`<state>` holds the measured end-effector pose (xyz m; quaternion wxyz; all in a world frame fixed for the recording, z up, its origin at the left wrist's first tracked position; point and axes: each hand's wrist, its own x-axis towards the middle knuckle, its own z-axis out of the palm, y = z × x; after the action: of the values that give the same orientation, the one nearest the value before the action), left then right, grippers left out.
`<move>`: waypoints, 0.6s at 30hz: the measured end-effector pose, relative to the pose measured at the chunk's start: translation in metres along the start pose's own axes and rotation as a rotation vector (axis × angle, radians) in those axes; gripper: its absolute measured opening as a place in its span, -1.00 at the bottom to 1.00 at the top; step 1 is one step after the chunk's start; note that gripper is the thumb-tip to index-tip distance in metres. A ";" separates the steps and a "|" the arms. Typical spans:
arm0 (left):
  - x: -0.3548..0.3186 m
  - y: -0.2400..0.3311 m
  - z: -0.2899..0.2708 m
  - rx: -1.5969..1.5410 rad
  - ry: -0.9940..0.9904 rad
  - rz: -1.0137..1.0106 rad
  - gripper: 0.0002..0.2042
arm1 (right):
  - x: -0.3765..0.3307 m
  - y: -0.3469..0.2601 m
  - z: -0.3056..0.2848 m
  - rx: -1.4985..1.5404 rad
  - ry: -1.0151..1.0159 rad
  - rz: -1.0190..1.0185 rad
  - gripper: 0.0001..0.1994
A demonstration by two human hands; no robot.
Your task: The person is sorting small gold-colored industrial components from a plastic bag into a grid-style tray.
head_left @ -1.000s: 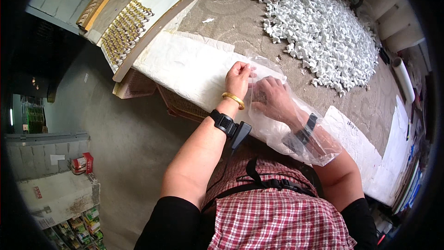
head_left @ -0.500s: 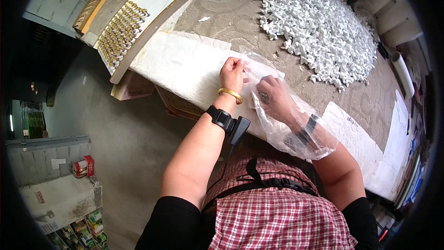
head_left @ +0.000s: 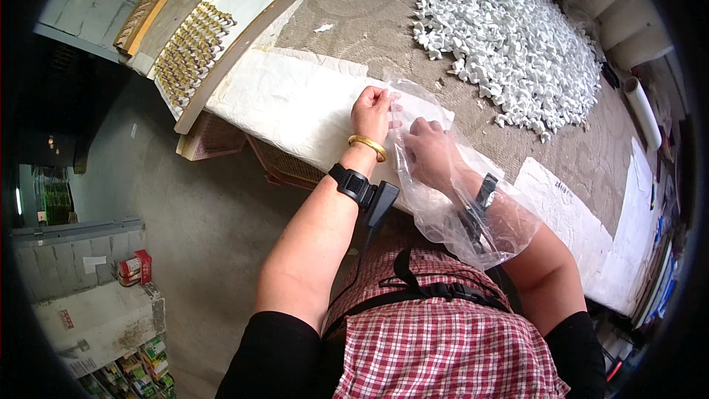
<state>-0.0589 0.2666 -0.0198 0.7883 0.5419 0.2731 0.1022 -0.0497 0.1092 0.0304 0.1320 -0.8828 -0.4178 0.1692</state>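
- One clear bag (head_left: 450, 199) lies at the near table (head_left: 369, 22) edge, over a white sheet (head_left: 295, 103).
- The right hand (head_left: 428, 151) is inside the bag, the film wrapping its forearm; fingers slightly spread, flat, gripping nothing.
- The left hand (head_left: 373, 111) pinches the bag's mouth, fingers clamped on the film, wrist bent down.
- One heap of white pieces (head_left: 509, 37) sits well apart, beyond both hands.
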 end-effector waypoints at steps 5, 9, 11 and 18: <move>-0.001 0.000 -0.008 0.036 0.036 -0.004 -0.88 | -0.016 0.008 0.001 0.144 0.096 0.014 -0.76; 0.001 -0.001 -0.009 0.055 0.052 0.014 -0.87 | -0.025 0.015 0.001 0.148 0.203 0.019 -0.76; 0.001 -0.001 -0.008 0.066 0.055 0.022 -0.87 | -0.024 0.015 0.002 0.109 0.190 0.031 -0.75; 0.001 0.003 -0.002 0.055 0.047 0.010 -0.87 | -0.019 0.017 0.002 0.015 0.183 0.104 -0.73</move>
<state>-0.0585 0.2701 -0.0183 0.7659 0.5623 0.2914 0.1112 -0.0497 0.0839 0.0255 0.1671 -0.9141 -0.3562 0.0976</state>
